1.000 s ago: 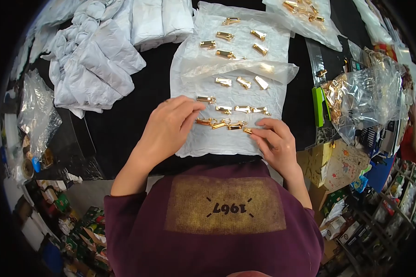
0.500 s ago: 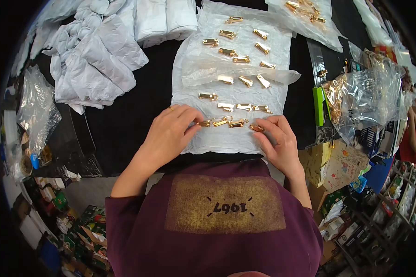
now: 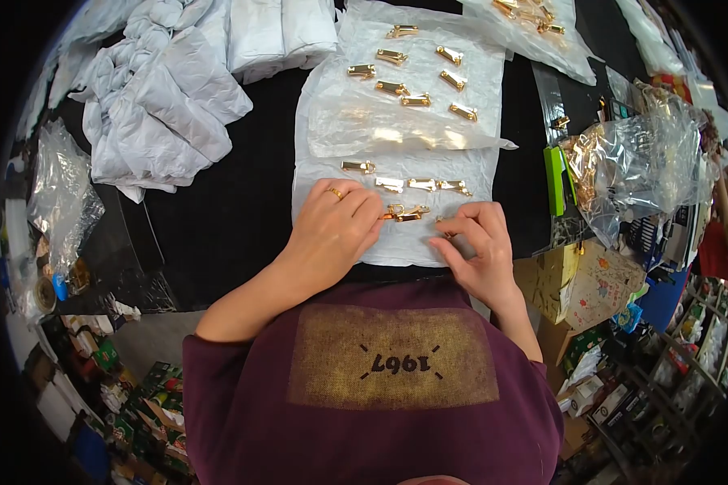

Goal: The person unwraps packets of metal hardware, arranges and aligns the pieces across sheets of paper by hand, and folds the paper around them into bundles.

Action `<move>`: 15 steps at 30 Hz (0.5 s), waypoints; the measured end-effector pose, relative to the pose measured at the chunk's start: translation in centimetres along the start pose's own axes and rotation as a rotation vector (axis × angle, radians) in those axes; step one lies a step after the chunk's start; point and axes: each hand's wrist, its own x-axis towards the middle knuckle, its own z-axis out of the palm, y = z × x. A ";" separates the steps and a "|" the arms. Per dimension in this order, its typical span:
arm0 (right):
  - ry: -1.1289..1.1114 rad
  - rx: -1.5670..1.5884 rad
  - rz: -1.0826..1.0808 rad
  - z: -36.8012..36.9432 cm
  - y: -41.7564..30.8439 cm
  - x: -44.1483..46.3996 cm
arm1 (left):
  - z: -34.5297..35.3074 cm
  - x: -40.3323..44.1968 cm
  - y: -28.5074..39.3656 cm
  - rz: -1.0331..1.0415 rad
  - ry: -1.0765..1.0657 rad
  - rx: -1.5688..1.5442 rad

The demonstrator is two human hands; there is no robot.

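A shiny gold clip (image 3: 410, 216) lies on the white paper (image 3: 412, 252), near the person, in the gap between the two hands. Its long side runs mostly left to right, with the right end tipped a little to the far side. The left hand (image 3: 338, 226) is nearer to it: its fingertips come in from the left and are right by the clip's left end. They are too covered to see well, so I cannot tell if they pinch something or just touch.

The right hand (image 3: 481, 246) is on the other side, a bit more apart from that clip. Its thumb and pointing finger curl toward each other by a small gold piece (image 3: 447, 232). Most of that piece is hidden, so I cannot tell if they squeeze it.

Just past the hands, on the far side, three clips (image 3: 422, 184) make a row going left to right. One more clip (image 3: 357, 167) lies to the left of that row.
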 end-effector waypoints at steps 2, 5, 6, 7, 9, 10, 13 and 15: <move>-0.012 -0.076 -0.038 1.0 -0.6 0.7 | 0.2 -0.1 -0.1 -0.014 -0.022 -0.022; -0.034 -0.232 -0.119 2.0 -1.0 1.4 | 0.2 -0.2 -0.4 -0.056 -0.081 -0.104; -0.005 -0.231 -0.145 2.4 -0.8 1.2 | 0.1 -0.2 -0.5 -0.077 -0.111 -0.147; 0.023 -0.230 -0.172 2.7 -0.5 1.1 | 0.1 -0.1 -0.5 -0.076 -0.108 -0.146; 0.049 -0.227 -0.200 2.9 -0.2 0.9 | -0.2 0.1 -0.4 -0.055 -0.093 -0.168; 0.058 -0.208 -0.225 2.9 0.0 0.8 | -0.4 0.1 -0.4 -0.044 -0.089 -0.181; 0.074 -0.171 -0.273 2.5 0.5 0.3 | -1.4 0.5 -0.7 -0.189 -0.006 -0.196; 0.054 -0.057 -0.232 2.1 0.5 -0.1 | -2.1 0.7 -1.4 -0.263 0.039 -0.200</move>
